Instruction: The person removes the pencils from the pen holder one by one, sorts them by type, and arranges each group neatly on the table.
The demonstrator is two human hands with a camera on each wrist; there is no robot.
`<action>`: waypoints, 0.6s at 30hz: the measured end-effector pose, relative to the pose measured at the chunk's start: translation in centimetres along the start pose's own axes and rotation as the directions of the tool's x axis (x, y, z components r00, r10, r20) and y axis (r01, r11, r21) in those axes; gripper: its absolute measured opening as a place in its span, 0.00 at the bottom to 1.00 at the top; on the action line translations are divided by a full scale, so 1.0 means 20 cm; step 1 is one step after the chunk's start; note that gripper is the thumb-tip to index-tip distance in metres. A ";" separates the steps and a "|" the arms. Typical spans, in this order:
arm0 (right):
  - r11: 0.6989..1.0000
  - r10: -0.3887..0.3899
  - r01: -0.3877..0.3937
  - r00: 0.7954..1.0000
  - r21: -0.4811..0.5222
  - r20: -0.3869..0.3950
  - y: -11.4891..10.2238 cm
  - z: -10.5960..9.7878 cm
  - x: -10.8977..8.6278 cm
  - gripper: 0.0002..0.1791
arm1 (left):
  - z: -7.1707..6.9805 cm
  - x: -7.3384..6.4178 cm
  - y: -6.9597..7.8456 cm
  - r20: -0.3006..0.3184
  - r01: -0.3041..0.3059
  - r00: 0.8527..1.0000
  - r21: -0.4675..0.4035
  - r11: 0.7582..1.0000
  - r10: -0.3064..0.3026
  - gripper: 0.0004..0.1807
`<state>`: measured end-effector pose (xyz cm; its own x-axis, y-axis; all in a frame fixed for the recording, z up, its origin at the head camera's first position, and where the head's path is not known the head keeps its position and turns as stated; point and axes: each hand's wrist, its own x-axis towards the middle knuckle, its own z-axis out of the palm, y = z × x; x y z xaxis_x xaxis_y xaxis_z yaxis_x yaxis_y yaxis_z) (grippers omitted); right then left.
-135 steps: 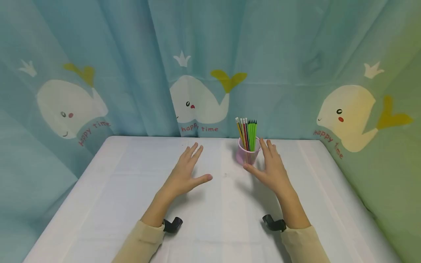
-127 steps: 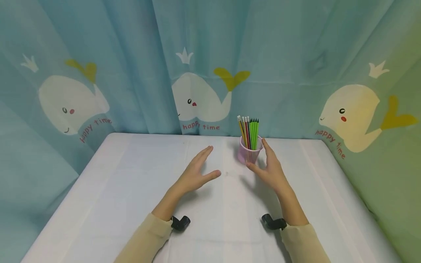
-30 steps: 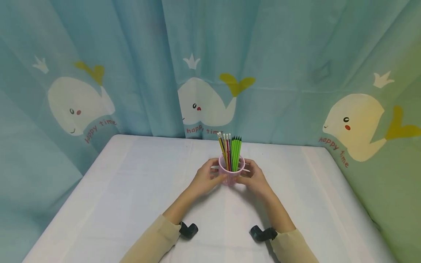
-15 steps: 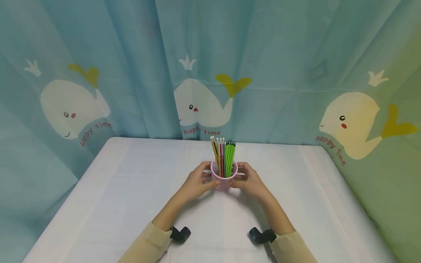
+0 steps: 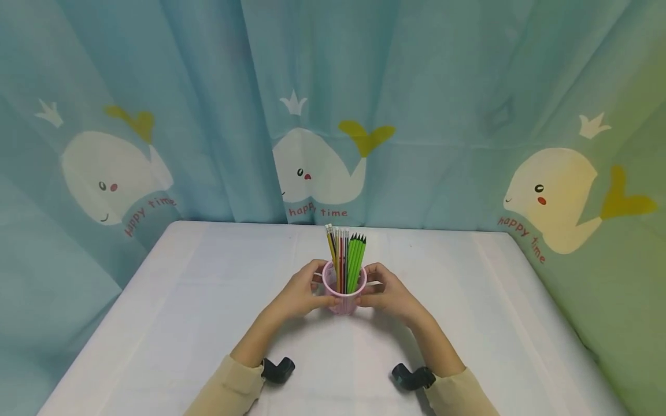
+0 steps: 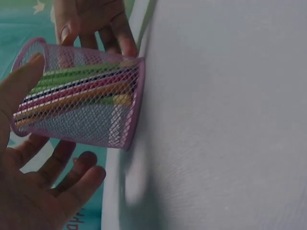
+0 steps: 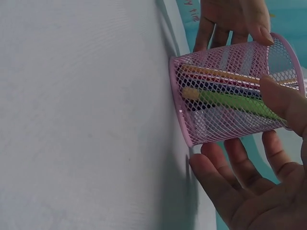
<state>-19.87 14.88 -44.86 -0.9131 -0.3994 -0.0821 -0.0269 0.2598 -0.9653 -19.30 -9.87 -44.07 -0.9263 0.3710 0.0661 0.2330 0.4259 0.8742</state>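
Note:
Both hands grip a pink mesh pencil holder (image 5: 343,306) near the middle of the table, one on each side. My left hand (image 5: 298,296) has its thumb against the front near the rim and fingers round the left side. Mirroring it, my right hand (image 5: 391,299) puts its thumb on the front and fingers round the right side. Several green pencils (image 5: 356,260) with black tips stand inside, beside several coloured pencils (image 5: 339,266) with white ends up. Through the mesh (image 6: 91,122) in the left wrist view, pencils reach the bottom. Whether the base touches the cloth, I cannot tell.
A white cloth (image 5: 198,323) covers the table. Behind it hangs a blue-green curtain (image 5: 442,173) with printed whales, meeting the table's back edge. A black wrist camera (image 5: 278,370) is on the left wrist, another black camera (image 5: 413,377) on the right.
Earlier the hands were apart, with the pencil holder at the back right beside the right hand. Both then took hold of it, and it has moved left and nearer, still upright.

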 end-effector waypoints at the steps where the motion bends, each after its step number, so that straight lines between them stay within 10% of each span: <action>1: 1.000 -0.006 0.006 1.000 -0.007 0.005 0.00 0.00 0.00 0.31 | 0.00 0.00 0.00 0.011 0.003 1.000 -0.007 1.000 -0.003 0.40; 18: 0.993 -0.081 0.088 0.993 -0.077 0.088 -0.05 -0.13 -0.04 0.26 | -0.01 0.00 -0.02 0.107 0.005 0.994 -0.128 0.992 0.009 0.42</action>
<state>-20.17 17.29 -43.21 -0.8685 -0.4951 -0.0252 -0.1380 0.2903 -0.9469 -19.56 -10.24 -44.36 -0.8869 0.4614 0.0219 0.1886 0.3184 0.9290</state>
